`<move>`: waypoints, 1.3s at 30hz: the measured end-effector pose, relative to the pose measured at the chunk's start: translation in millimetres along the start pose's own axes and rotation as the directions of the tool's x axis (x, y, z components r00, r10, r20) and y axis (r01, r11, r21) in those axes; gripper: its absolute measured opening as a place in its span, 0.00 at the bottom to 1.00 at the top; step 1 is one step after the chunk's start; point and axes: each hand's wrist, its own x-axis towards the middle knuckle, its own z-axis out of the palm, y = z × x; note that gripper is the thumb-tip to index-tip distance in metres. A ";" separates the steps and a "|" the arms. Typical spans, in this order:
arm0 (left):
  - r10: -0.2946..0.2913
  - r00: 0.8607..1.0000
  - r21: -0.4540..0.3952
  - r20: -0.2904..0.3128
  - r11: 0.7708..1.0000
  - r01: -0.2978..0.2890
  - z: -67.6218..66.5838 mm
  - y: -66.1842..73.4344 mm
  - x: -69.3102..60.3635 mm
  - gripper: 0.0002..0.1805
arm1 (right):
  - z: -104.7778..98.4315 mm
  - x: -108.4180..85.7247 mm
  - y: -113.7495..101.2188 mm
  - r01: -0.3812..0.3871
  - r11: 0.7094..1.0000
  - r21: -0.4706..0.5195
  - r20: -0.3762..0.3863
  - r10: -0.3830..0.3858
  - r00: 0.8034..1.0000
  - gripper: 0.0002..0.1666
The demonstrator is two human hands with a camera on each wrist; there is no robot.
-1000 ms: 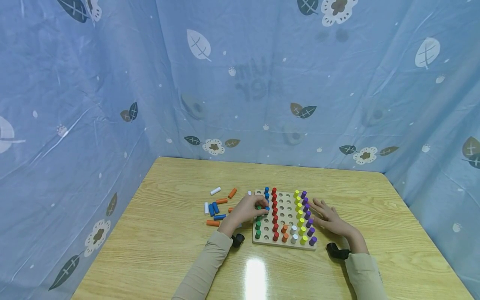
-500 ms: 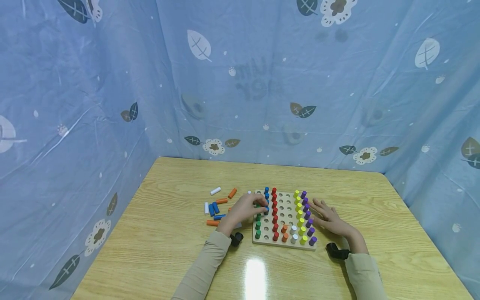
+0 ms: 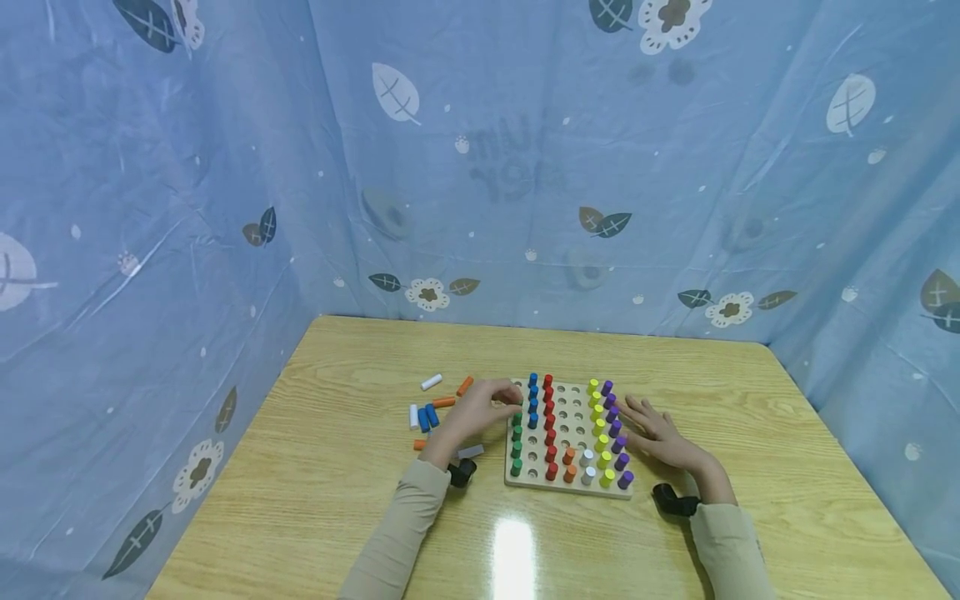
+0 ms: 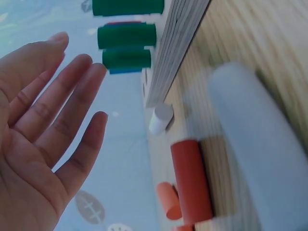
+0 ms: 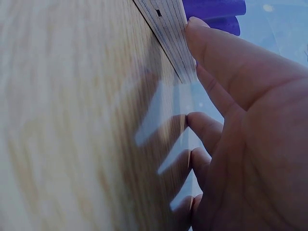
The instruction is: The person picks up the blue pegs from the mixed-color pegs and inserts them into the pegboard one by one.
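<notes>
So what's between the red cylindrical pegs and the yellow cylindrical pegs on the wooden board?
In the head view, two orange cylindrical pegs and two white cylindrical pegs stand at the near end; beyond them, the holes are unfilled.

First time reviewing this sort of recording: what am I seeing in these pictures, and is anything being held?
There is no robot here, just a person's bare left hand and right hand. The wide picture comes from a camera worn on the head, looking forward and down; the two close ones come from wrist cameras. On the wooden table sits a pegboard, partly filled with upright coloured pegs; loose white, orange and blue pegs lie to its left. The left hand is beside the green pegs, the right beside the purple pegs. Neither holds anything.
</notes>
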 end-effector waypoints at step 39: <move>-0.006 1.000 0.185 -0.020 0.983 0.010 -48.7 -23.3 -24.7 0.11 | -2.8 0.9 -0.9 -0.033 0.999 -0.009 -0.006 0.033 0.999 0.33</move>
